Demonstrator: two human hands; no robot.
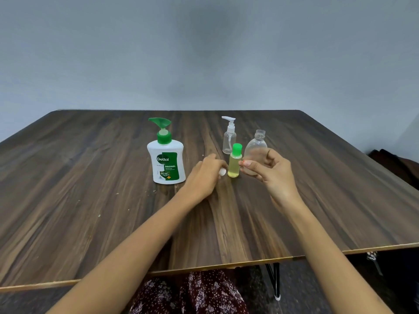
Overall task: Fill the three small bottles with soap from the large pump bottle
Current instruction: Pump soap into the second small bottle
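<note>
The large white Dettol pump bottle (pixel 167 163) with a green pump stands left of centre on the table. My left hand (pixel 207 172) rests just right of it and pinches a small white cap (pixel 222 172). A small bottle with a green cap (pixel 235 163) holds yellowish liquid and stands between my hands. Behind it is a small clear pump bottle (pixel 229 138), which looks empty. A round clear bottle (pixel 255 146) stands uncapped and empty; my right hand (pixel 271 169) curls round its lower part, thumb in front.
All of this sits on a dark wooden table (pixel 90 189) against a grey wall. Its near edge runs just above my lap. Dark objects lie beyond the right edge (pixel 394 164), and a black table leg (pixel 275 279) shows below.
</note>
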